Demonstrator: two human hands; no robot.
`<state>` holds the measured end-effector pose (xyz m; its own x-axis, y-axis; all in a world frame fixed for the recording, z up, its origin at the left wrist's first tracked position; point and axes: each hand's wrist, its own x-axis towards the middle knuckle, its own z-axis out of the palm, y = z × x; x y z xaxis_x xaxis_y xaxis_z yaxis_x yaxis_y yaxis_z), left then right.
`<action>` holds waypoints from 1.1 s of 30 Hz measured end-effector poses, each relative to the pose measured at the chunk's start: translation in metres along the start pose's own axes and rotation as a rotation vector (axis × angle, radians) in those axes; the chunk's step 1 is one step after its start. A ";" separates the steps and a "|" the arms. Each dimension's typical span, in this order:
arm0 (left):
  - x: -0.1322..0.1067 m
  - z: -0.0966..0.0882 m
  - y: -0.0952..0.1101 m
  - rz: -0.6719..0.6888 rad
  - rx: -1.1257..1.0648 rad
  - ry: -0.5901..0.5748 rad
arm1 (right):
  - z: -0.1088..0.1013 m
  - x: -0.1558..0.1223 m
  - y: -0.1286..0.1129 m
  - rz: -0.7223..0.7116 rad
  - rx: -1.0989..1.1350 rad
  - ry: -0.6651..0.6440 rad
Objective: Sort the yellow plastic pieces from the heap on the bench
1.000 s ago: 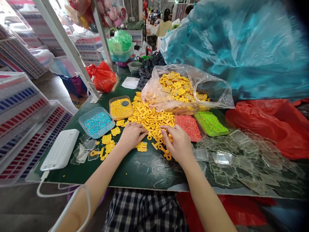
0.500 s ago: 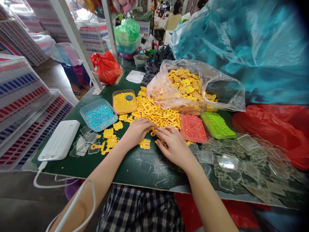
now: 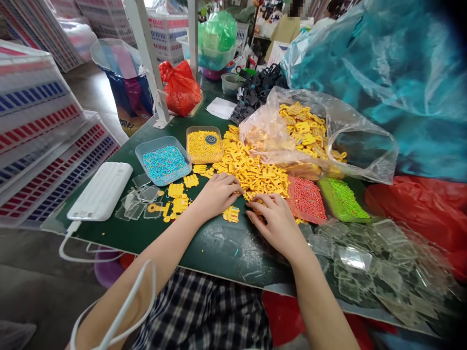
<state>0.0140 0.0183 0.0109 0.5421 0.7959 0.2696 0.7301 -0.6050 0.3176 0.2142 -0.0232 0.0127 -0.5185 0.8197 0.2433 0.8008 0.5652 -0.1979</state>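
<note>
My left hand (image 3: 220, 195) rests at the near edge of a heap of yellow plastic pieces (image 3: 251, 170), its fingers stretched over them to the right. Facing it, my right hand (image 3: 275, 223) lies over the same edge, fingers and thumb apart, with yellow bits showing beneath. What is under the fingertips is partly hidden. Between the hands, on the green tabletop (image 3: 204, 248), lies one flat yellow piece (image 3: 231, 214) with small coloured marks. Several more flat yellow pieces (image 3: 175, 190) are scattered left of my left hand.
Trays of blue beads (image 3: 164, 163), yellow beads (image 3: 204, 147), red beads (image 3: 307, 199) and green beads (image 3: 345, 198) surround the heap. A clear bag (image 3: 379, 155) holds more yellow pieces. Clear plastic squares (image 3: 355, 257) spread at right; a cabled white power bank (image 3: 100, 192) lies left.
The camera view has shifted, so the table appears further right. My fingertips, almost meeting before, are now slightly apart. The flat yellow piece between my hands stays on the table.
</note>
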 end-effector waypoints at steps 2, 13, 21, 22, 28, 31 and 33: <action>-0.001 0.001 0.000 0.011 0.022 0.014 | 0.001 0.000 -0.001 0.007 -0.021 0.005; -0.001 0.010 0.003 0.026 0.121 0.125 | 0.002 0.002 -0.002 0.045 -0.023 0.034; 0.011 0.014 0.004 0.050 0.185 0.118 | -0.002 0.003 -0.001 0.079 0.050 0.032; 0.013 0.013 0.005 0.049 0.183 0.120 | -0.003 0.003 -0.001 0.083 0.058 0.025; 0.016 0.010 0.010 0.021 0.205 0.129 | -0.007 0.003 -0.002 0.104 0.067 0.014; 0.016 0.012 0.009 0.027 0.228 0.115 | -0.008 0.002 -0.003 0.094 0.057 0.007; 0.017 0.013 0.008 0.026 0.237 0.109 | -0.008 0.001 -0.002 0.085 0.049 0.005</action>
<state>0.0348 0.0274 0.0068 0.5237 0.7647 0.3754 0.8002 -0.5928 0.0911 0.2143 -0.0244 0.0208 -0.4476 0.8646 0.2282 0.8264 0.4975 -0.2637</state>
